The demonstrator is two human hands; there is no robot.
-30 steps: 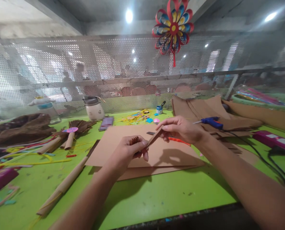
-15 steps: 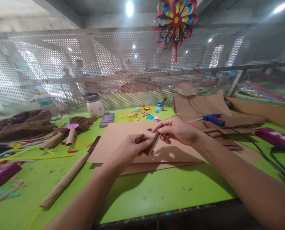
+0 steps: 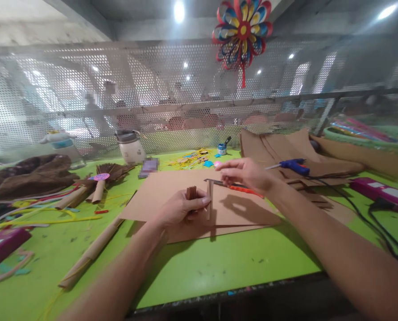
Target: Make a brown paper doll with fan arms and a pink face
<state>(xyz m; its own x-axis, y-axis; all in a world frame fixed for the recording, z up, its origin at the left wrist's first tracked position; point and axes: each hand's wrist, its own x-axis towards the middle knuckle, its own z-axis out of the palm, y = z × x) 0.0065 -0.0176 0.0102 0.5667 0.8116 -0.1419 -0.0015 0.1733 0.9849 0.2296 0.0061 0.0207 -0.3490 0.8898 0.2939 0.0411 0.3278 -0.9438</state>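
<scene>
Paper (image 3: 191,193), brown and narrowly pleated, is clamped in the left hand (image 3: 182,206), above flat sheets (image 3: 167,185) on the table (image 3: 239,267). The right hand (image 3: 246,173) is apart from it, loosely curled, apparently holding nothing. Pleating appears to be the step in hand; the next move calls for aligning the fold edges before pressing. A red-handled tool (image 3: 245,191) lies on the sheets; a glue gun (image 3: 294,166) rests farther right.
</scene>
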